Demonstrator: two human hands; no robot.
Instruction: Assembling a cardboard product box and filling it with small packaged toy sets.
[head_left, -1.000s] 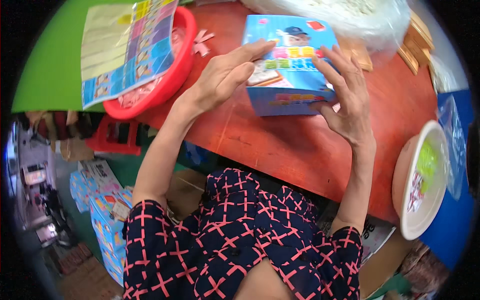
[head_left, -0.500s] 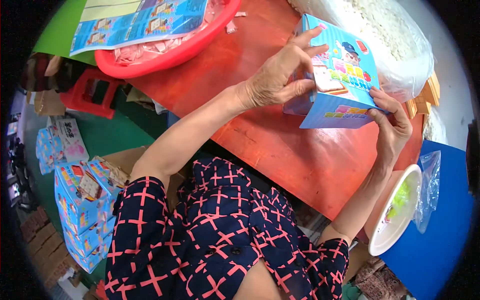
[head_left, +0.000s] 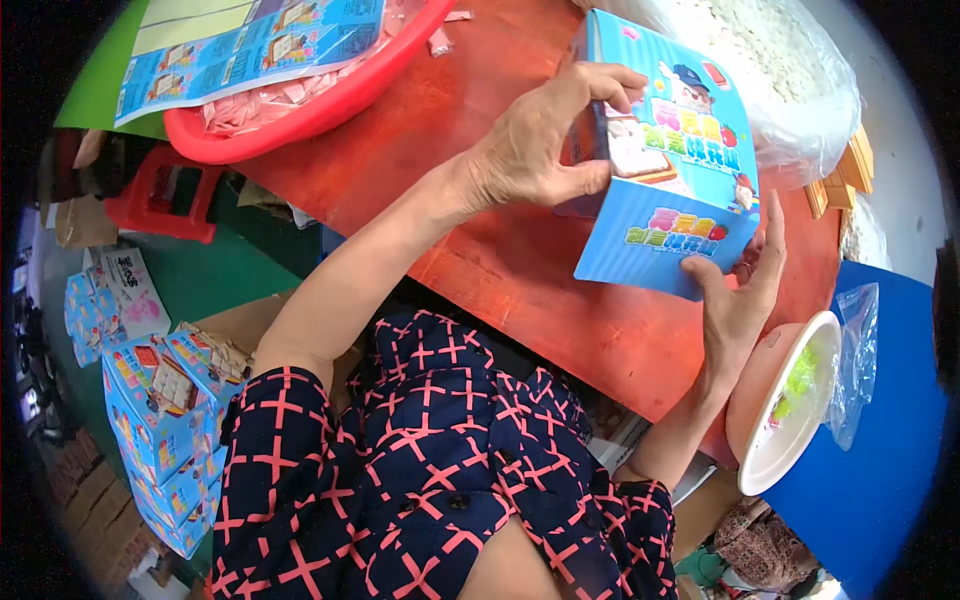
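A light blue cardboard box (head_left: pixel 690 120), printed with a cartoon figure and a slice of toast, is tilted above the red tabletop. Its front flap (head_left: pixel 665 240) hangs outward toward me. My left hand (head_left: pixel 555 135) grips the box's left side, fingers over the upper edge and thumb near the fold of the flap. At the lower right, my right hand (head_left: pixel 740 290) has its thumb against the flap's corner and its fingers along the box's right side, partly hidden behind it. What the box contains cannot be seen.
A red basin (head_left: pixel 330 110) of pink wrapped pieces stands far left, printed sheets (head_left: pixel 250 50) over it. A clear bag of white pieces (head_left: pixel 790 80) lies behind the box. Right are a pale bowl (head_left: pixel 800 400) and plastic bag (head_left: pixel 855 370); stacked blue boxes (head_left: pixel 165 430) stand lower left.
The flap has swung further down toward me, showing more of its front. My left fingers have come down onto the box edge; my right hand has moved lower and left, its fingers straighter.
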